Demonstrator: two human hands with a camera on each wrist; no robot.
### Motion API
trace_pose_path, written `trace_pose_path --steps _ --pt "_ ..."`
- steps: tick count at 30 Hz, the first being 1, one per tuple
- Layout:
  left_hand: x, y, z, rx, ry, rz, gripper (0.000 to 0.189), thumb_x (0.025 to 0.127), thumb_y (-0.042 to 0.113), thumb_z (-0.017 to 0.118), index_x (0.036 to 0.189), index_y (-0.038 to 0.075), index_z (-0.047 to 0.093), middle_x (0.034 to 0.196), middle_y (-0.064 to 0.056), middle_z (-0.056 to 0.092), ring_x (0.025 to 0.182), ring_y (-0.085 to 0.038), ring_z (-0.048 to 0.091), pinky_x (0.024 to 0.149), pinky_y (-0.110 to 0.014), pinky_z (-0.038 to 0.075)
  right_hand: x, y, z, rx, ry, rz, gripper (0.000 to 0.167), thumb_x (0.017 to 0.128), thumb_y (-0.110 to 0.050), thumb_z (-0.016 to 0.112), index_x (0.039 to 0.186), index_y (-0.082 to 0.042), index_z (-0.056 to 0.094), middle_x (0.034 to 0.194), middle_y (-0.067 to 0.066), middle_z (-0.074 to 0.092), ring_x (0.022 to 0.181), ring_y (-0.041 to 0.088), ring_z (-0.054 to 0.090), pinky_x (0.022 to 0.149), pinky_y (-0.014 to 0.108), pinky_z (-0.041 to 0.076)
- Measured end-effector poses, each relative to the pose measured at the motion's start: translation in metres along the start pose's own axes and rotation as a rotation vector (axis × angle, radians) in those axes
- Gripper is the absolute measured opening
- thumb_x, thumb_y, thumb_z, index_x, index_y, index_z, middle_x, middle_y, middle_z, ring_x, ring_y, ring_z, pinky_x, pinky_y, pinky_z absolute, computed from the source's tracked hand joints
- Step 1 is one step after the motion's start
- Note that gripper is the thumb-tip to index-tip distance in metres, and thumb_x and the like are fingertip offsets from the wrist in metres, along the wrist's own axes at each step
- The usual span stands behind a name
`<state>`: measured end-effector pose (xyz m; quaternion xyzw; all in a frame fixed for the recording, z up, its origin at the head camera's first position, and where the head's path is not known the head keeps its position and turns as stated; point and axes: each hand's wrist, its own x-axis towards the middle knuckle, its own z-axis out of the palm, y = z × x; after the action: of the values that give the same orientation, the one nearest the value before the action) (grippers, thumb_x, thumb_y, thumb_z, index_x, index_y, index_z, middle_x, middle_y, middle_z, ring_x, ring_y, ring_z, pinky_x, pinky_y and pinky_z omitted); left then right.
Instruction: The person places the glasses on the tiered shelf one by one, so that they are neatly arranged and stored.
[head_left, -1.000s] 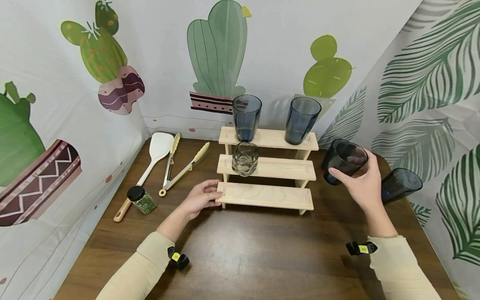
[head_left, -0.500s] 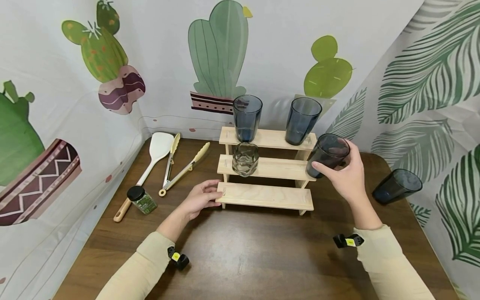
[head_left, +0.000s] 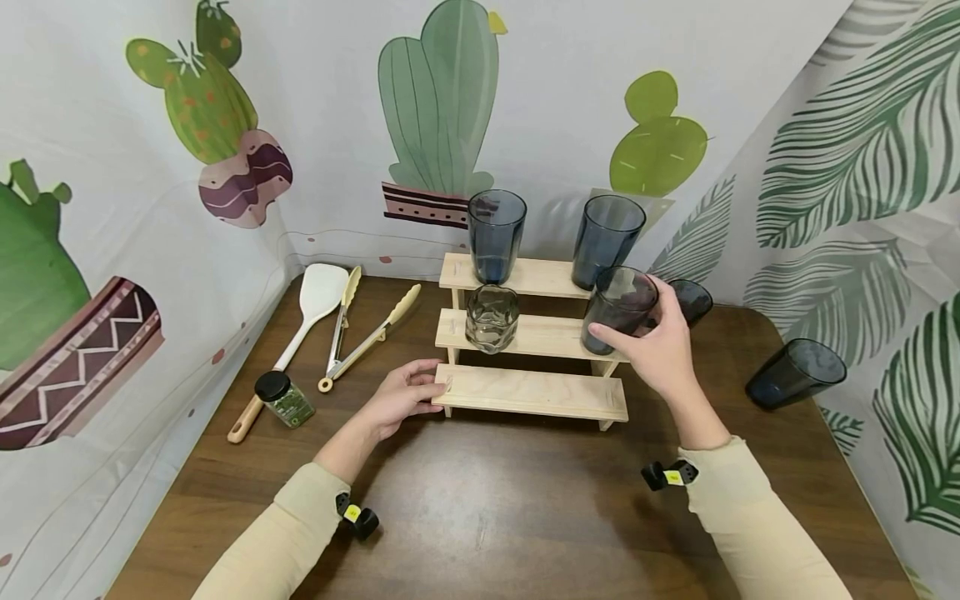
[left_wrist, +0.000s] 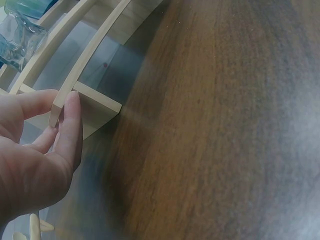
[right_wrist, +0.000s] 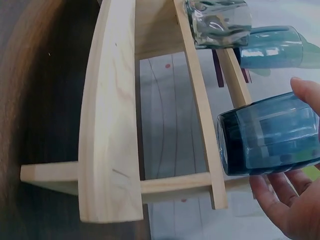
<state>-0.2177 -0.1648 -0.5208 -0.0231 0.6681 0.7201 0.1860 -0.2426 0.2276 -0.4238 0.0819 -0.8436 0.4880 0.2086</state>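
Observation:
My left hand point(head_left: 405, 396) pinches the left end of the lowest step of a three-step wooden rack point(head_left: 532, 390); in the left wrist view, thumb and fingers point(left_wrist: 72, 112) lie on either side of that board. A dark blue drinking glass point(head_left: 617, 307) is in my right hand point(head_left: 666, 357), thumb at the front and fingers around the far side. Its base is right at the middle step's right end, close to the board in the right wrist view. On the same step, to the left, stands a short wavy smoky glass point(head_left: 491, 319). Two blue tumblers point(head_left: 497, 237) occupy the top step.
Right of the rack, a blue glass point(head_left: 692, 302) shows partly behind my right hand, and another blue glass point(head_left: 791, 375) is near the table's right edge. At left lie a white spatula point(head_left: 318, 292), tongs point(head_left: 367, 342) and a black-lidded spice jar point(head_left: 285, 400).
My right hand has carried the blue glass leftward from beside the rack to the middle step's right end. The left hand keeps its hold on the lowest step.

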Motion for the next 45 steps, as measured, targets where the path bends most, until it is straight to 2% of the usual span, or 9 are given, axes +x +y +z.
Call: trace_pose_path --steps 6,15,22,25,30,34,40,45 --pt "0.001 -0.001 0.0 -0.005 -0.004 0.002 0.062 0.096 0.001 0.071 0.151 -0.005 0.042 0.123 -0.023 0.062 0.091 -0.021 0.069 0.079 -0.033 0.064 -0.001 -0.001 0.011 -0.007 -0.008 -0.015 0.094 0.076 -0.024 0.096 0.154 -0.019 0.044 0.114 0.003 0.057 0.077 0.019 0.051 0.06 0.019 0.044" --pt "0.001 0.0 0.0 -0.007 -0.003 0.005 0.061 0.097 0.001 0.07 0.151 -0.005 0.042 0.125 -0.025 0.061 0.091 -0.021 0.069 0.079 -0.033 0.064 0.001 0.0 0.017 0.014 -0.018 -0.026 0.097 0.076 -0.022 0.096 0.157 -0.02 0.041 0.129 0.006 0.059 0.087 0.017 0.054 0.064 0.017 0.047" --pt "0.001 -0.001 0.0 -0.006 -0.004 0.005 0.061 0.097 0.001 0.071 0.151 -0.005 0.043 0.123 -0.023 0.062 0.091 -0.021 0.069 0.08 -0.033 0.064 0.0 -0.004 0.016 0.005 -0.052 0.009 0.099 0.079 -0.027 0.093 0.16 -0.021 0.036 0.132 0.01 0.056 0.09 0.023 0.055 0.065 0.016 0.049" --pt "0.001 0.0 0.0 -0.009 -0.001 0.004 0.061 0.096 0.001 0.071 0.151 -0.005 0.043 0.123 -0.023 0.062 0.091 -0.021 0.069 0.08 -0.033 0.064 -0.001 -0.008 0.013 0.024 -0.076 0.024 0.1 0.081 -0.027 0.092 0.161 -0.023 0.033 0.136 0.008 0.055 0.098 0.021 0.057 0.072 0.017 0.053" --pt "0.001 -0.001 0.0 -0.007 -0.001 0.007 0.061 0.097 0.001 0.07 0.15 -0.006 0.042 0.122 -0.023 0.063 0.09 -0.02 0.069 0.079 -0.032 0.064 -0.001 -0.009 0.002 0.057 -0.07 0.015 0.095 0.084 -0.018 0.089 0.161 -0.021 0.033 0.133 0.009 0.052 0.107 0.015 0.056 0.085 0.028 0.055" --pt "0.0 0.0 0.0 -0.001 -0.001 0.008 0.06 0.097 0.0 0.069 0.15 -0.006 0.043 0.122 -0.023 0.062 0.09 -0.021 0.069 0.079 -0.032 0.064 0.001 -0.008 -0.01 0.116 -0.025 -0.013 0.087 0.087 -0.007 0.084 0.159 -0.017 0.035 0.135 0.012 0.053 0.114 0.014 0.056 0.093 0.03 0.055" --pt "0.0 -0.001 0.0 0.004 -0.001 0.008 0.06 0.097 0.0 0.069 0.151 -0.005 0.043 0.124 -0.024 0.062 0.091 -0.021 0.069 0.08 -0.033 0.064 0.001 -0.005 -0.036 0.216 0.105 -0.077 0.072 0.09 0.0 0.077 0.153 -0.015 0.046 0.131 0.012 0.06 0.115 0.021 0.06 0.091 0.022 0.053" --pt "-0.001 0.0 0.0 0.002 -0.007 0.011 0.061 0.097 0.0 0.069 0.152 -0.006 0.041 0.124 -0.025 0.061 0.092 -0.022 0.069 0.081 -0.033 0.064 0.0 0.003 -0.063 0.174 0.24 -0.058 0.068 0.089 -0.003 0.079 0.149 -0.014 0.05 0.129 0.008 0.061 0.116 0.021 0.06 0.091 0.022 0.053"
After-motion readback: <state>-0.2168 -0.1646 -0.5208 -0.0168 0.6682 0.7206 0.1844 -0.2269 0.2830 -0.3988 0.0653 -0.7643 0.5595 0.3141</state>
